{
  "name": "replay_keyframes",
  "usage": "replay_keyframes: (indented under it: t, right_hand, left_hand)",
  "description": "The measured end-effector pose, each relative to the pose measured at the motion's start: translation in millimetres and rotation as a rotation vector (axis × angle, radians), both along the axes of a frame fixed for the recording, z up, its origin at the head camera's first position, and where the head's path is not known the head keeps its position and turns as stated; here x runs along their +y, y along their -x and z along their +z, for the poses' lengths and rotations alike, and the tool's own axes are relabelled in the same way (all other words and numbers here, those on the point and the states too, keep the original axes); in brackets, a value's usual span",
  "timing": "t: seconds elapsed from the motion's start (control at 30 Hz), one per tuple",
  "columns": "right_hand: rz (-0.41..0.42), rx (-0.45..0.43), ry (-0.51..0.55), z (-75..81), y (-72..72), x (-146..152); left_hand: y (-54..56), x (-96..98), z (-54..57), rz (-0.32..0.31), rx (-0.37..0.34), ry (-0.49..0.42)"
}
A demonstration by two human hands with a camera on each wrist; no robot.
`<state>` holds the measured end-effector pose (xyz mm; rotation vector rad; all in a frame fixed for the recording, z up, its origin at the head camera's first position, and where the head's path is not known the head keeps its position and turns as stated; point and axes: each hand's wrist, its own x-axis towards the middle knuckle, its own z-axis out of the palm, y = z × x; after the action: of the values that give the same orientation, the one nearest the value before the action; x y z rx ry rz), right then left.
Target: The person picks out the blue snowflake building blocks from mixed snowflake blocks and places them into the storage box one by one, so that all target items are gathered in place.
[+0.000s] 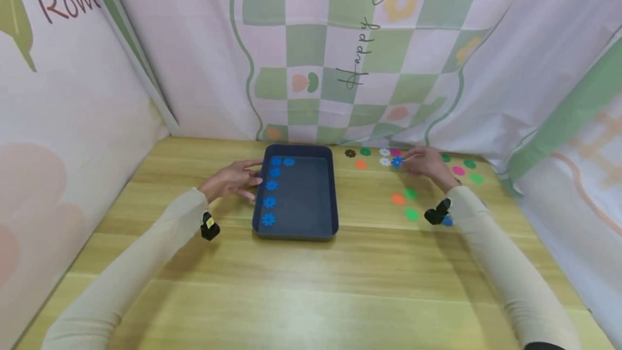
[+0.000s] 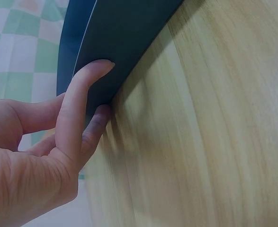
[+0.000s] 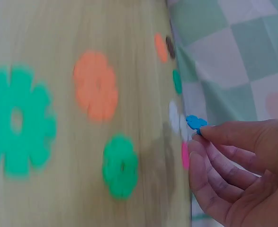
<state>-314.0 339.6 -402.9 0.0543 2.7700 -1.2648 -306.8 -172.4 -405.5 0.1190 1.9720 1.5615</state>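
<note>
In the head view a dark grey rectangular tray [image 1: 303, 199] lies on the table. Several blue snowflake discs [image 1: 269, 202] sit inside it, in a line down its left side with one more beside the top one. My left hand [image 1: 235, 179] is at the tray's left side, its fingers spread. The left wrist view shows fingertips [image 2: 103, 65] touching the tray's outer wall [image 2: 124, 42]. Toward the back right, my right hand [image 1: 427, 165] pinches a blue snowflake disc [image 3: 195, 122] between thumb and fingers, raised off the table. White snowflake discs [image 1: 384, 161] and a pink one [image 3: 185, 155] lie close by.
Orange [image 1: 398, 199] and green discs [image 1: 411, 214] lie right of the tray. A brown disc [image 1: 350, 153] is near the back edge. Pink [image 1: 458, 170] and green ones lie beyond my right hand. Another blue piece [image 1: 447, 221] shows beneath my right wrist. A checked curtain [image 1: 350, 58] hangs behind the table.
</note>
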Motion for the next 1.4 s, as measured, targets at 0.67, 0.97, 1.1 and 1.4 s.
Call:
replay_keyframes:
  t: [0.67,0.97,1.1,1.4]
  right_hand:
    - [0.142,-0.145,0.290,9.3,18.6,-81.6]
    - [0.181,-0.146,0.340,17.5,25.6,-128.8]
    - [0.220,-0.165,0.346,19.6,29.9,-151.1]
    - [0.274,-0.195,0.311,16.5,40.5,-195.8]
  left_hand:
    - [-0.3,-0.3,1.8,-0.003,0.003,0.011]
    - [-1.7,-0.1,1.6,0.009,0.003,0.033]
    - [-1.7,-0.3,1.6,0.006,0.006,0.034]
    - [-2.5,0.8,2.2,0.008,0.009,0.031]
